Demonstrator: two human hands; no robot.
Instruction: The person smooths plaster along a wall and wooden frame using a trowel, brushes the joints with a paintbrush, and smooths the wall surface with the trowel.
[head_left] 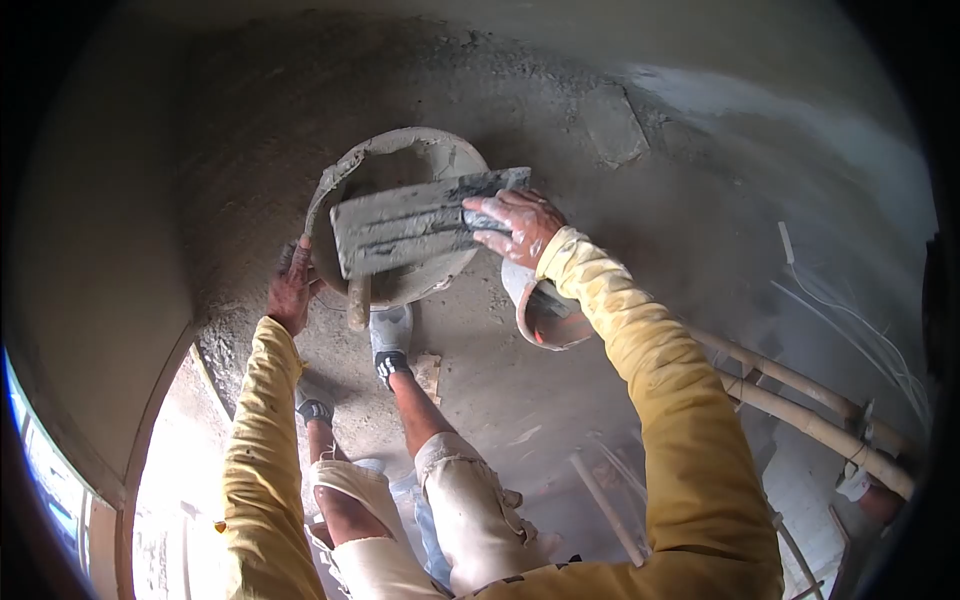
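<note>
1. Grey mortar coats the wide, round basin [476, 160] on the floor, just one of it, and here's the left hand [291, 288] at its rim, fingers close together; whether they pinch it, I cannot tell.
2. Over to the right hand [519, 222]: it has one flat, rectangular, mortar-smeared float [405, 225] clasped at one end, fingers curled round, and that float lies right across the basin's opening, hiding much of the inside.
3. Below the float juts one short, pale, rounded stub [358, 304], its other end out of sight.
4. Close by sits one smaller whitish bucket [533, 318], orange showing inside, partly covered by the yellow right sleeve [665, 385].
5. Off to the right, two long tan poles [815, 424] slant side by side, with several thin pale wires [850, 312] above them.
6. And farther up the floor, one flat greyish slab [614, 126].
</note>
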